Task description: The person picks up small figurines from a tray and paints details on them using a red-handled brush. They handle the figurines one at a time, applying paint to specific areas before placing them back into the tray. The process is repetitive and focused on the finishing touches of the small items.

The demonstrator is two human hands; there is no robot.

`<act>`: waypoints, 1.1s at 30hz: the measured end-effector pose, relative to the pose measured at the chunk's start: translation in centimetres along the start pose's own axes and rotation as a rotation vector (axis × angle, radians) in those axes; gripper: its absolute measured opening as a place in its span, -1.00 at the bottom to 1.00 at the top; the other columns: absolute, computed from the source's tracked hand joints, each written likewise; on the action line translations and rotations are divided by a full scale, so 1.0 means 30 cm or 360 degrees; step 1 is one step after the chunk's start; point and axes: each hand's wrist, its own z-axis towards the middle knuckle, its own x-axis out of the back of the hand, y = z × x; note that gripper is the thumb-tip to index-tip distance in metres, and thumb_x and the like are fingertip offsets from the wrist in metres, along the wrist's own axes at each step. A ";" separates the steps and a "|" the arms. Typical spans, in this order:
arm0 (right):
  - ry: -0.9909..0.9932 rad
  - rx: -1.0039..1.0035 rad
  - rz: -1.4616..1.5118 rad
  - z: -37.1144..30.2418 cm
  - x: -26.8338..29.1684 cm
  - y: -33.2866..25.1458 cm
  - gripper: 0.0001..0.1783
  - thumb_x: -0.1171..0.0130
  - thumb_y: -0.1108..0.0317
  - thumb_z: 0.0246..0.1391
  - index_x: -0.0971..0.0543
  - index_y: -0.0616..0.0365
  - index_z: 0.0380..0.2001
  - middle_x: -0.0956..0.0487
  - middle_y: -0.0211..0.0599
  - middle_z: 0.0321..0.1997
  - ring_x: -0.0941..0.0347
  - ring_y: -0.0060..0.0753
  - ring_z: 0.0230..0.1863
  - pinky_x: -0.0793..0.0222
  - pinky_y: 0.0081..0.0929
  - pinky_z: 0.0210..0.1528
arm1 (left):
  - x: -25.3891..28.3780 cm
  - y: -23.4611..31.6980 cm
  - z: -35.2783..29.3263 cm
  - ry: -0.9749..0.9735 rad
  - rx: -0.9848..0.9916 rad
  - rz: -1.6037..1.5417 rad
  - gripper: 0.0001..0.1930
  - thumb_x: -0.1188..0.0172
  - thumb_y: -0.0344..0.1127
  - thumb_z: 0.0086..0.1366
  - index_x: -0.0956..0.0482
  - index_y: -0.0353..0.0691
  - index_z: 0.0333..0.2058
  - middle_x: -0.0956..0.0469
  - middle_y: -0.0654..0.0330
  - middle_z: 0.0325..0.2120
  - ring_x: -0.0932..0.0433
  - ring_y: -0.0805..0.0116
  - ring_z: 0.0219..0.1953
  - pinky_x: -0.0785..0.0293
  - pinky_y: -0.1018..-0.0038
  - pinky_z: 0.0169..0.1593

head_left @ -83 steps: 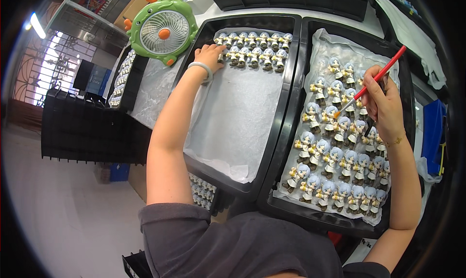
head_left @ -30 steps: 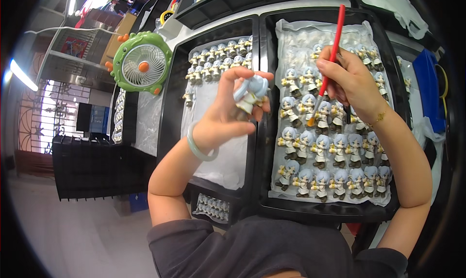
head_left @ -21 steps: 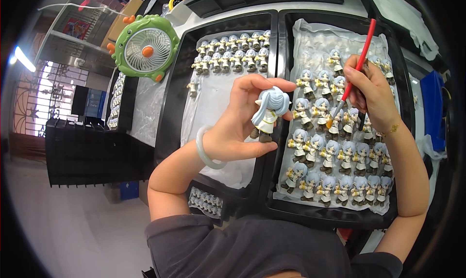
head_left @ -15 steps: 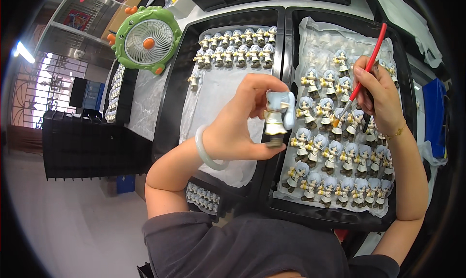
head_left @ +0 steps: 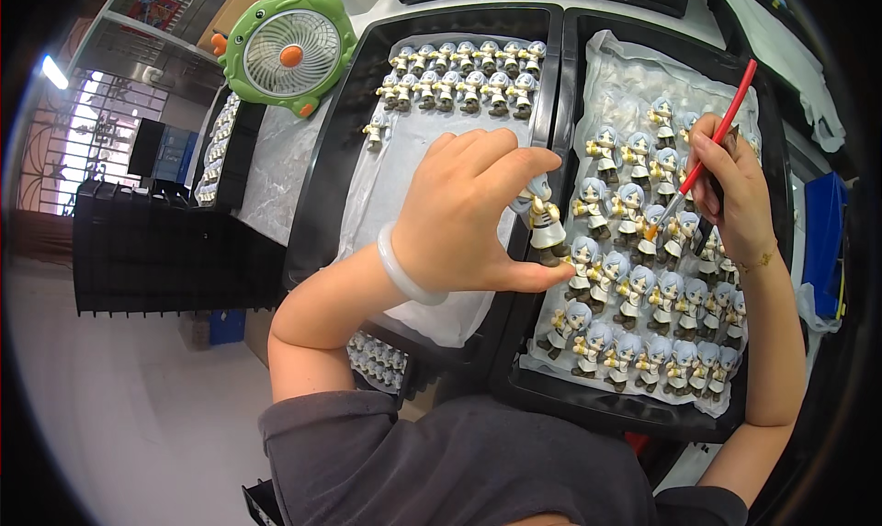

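1. Head view, hands: the left hand (head_left: pixel 473 215) is pinching a raised figurine (head_left: pixel 548 230) between forefinger and thumb; the right hand (head_left: pixel 731 184) is gripping a red brush (head_left: pixel 735 108), its tip pointing down, right of the left fingertips.
2. Work: the step seems to be viewing that figurine; the next move is probably calling for a steady pinch.
3. Surface: a left tray (head_left: pixel 342 158) is lying beneath the left fingers, a right tray (head_left: pixel 606 402) beneath the right; both are bearing other figurines (head_left: pixel 634 292).
4. Room: a green fan (head_left: pixel 291 53) is standing beyond the left fingers; a barred window (head_left: pixel 92 113) is glowing farther left.
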 end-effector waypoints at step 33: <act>-0.0917 -0.0177 -0.0431 -0.048 -0.057 -0.016 -0.81 0.01 0.28 -0.05 -0.36 0.19 -0.56 -0.36 -0.44 -0.68 -0.29 -0.68 -0.66 -0.20 -0.70 -0.62 | -0.093 -0.353 0.156 -0.0217 0.0197 0.0175 -0.54 -0.06 -0.48 -0.12 -0.33 -0.20 -0.13 -0.35 0.10 -0.18 -0.27 0.14 -0.07 -0.17 0.36 0.00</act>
